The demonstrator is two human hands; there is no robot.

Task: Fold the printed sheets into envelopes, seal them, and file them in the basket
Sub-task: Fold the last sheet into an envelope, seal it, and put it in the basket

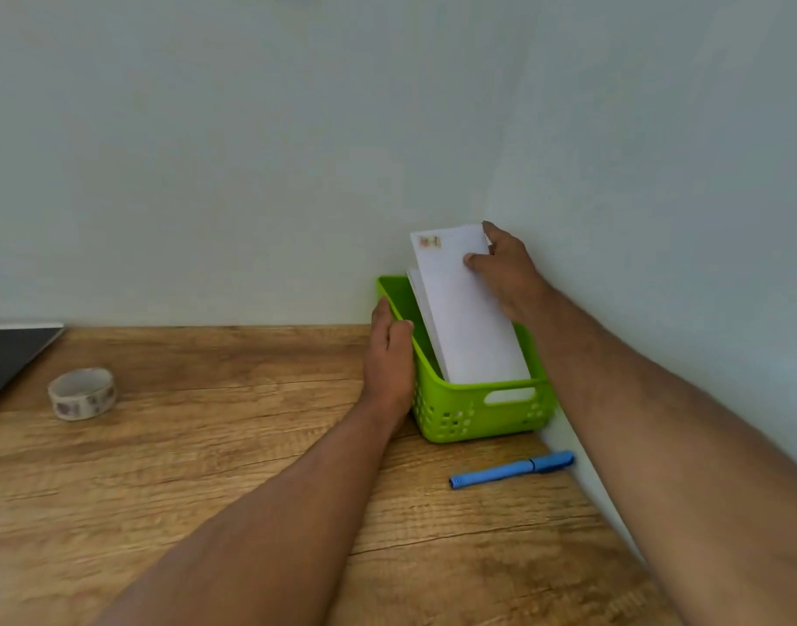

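Standing tilted in the green basket (478, 411), a white envelope (466, 309) leans toward the wall corner, its lower end inside and a small sticker at its top left corner. The right hand (507, 268) pinches the envelope's upper right edge, thumb on the front face, fingers curled behind. The left hand (389, 354) grips the basket's left wall, thumb hooked over the rim. Just in front of the basket lies a blue marker (511, 469); well left of the basket sits a tape roll (82, 394) on the wooden desk (216, 445).
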